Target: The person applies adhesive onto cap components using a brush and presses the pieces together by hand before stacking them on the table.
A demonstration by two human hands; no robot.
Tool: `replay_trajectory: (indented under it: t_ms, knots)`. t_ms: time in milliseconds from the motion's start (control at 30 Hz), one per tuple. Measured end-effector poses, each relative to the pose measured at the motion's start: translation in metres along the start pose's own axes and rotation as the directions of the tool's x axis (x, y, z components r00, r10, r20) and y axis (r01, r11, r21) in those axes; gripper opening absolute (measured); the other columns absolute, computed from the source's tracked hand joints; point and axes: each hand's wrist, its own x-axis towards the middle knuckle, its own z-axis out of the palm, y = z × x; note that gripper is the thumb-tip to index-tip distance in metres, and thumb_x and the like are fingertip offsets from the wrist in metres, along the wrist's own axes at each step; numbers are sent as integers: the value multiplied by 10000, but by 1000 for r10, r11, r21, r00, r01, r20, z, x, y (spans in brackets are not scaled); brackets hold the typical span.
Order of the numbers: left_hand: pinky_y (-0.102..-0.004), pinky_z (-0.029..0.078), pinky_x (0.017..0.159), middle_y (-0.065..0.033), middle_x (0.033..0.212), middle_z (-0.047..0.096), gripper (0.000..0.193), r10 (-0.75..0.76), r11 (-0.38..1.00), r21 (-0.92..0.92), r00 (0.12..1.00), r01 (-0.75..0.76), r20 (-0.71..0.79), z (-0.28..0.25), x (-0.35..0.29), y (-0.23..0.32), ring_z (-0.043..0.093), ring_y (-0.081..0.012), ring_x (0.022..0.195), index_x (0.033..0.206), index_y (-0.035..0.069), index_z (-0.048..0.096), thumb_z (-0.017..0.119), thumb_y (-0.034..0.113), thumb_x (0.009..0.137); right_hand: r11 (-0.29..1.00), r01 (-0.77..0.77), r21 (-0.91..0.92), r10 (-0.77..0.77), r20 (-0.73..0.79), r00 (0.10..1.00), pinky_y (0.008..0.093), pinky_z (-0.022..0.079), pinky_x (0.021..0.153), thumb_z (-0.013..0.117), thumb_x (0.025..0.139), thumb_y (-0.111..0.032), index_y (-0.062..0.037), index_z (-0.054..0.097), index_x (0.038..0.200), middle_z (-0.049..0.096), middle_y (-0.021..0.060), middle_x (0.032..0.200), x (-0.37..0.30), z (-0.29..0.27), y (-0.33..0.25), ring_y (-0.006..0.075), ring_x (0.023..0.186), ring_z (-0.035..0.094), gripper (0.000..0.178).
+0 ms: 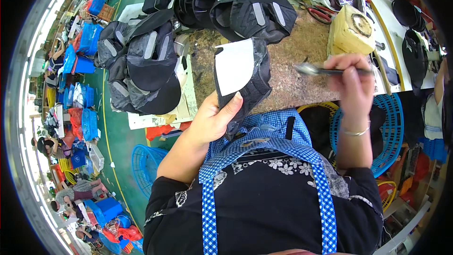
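My left hand (217,118) grips the lower end of a black, cap-like fabric piece (257,78), tilted up above the worn brown work board (288,68). A smooth white panel (233,66) covers much of its face, and my thumb presses near that panel's lower edge. Over the right part of the board, my right hand (351,82) is closed round a thin dark-handled tool (325,71). Its pale tip is smeared by motion and points left toward the piece, apart from it. Just beyond this hand stands a yellowed block-shaped container (351,33) with a round opening on top.
Black pieces with grey strips lie stacked at the left (153,66), and a row of similar ones (259,12) lines the board's far side. Red-handled scissors (321,15) lie near the container. A blue basket (389,134) stands below the table at right, another blue basket (144,167) at left.
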Motion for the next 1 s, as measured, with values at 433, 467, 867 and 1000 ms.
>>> replay_trajectory:
  t_ms: [433, 467, 867, 1000]
  knots:
    - [-360, 389, 931, -147, 1209, 457, 547, -92, 875, -484, 984, 5, -155, 15, 18, 18, 477, -239, 1090, 1268, -1, 306, 236, 415, 918, 868, 491, -74, -312, 688, 655, 307, 496, 627, 729, 668, -149, -53, 523, 807, 613, 90, 802, -14, 82, 5, 231, 711, 617, 267]
    - [-371, 387, 932, -148, 1220, 447, 536, -118, 871, -491, 980, 24, -163, 12, 17, 18, 469, -245, 1102, 1274, 3, 301, 228, 402, 923, 853, 510, -113, -317, 664, 677, 296, 497, 588, 730, 664, -137, -48, 525, 799, 615, 75, 765, -7, 78, 7, 211, 661, 619, 262]
    - [-326, 452, 829, -103, 1027, 580, 434, -53, 991, -132, 811, -30, -583, -51, 31, 24, 578, -192, 914, 1114, -5, 504, 387, 357, 907, 989, 143, -40, -135, 156, 978, 232, 422, 565, 534, 797, -48, -22, 439, 777, 529, 59, 653, -4, 54, 14, 103, 604, 515, 100]
    - [-342, 426, 797, -178, 967, 584, 569, 407, 710, 602, 486, 364, -774, -136, 35, 46, 567, -255, 886, 997, -56, 524, 444, 485, 842, 991, 54, -124, -49, 42, 998, 196, 331, 523, 453, 863, -87, -25, 430, 778, 479, 22, 608, 0, 39, 22, 58, 547, 398, 108]
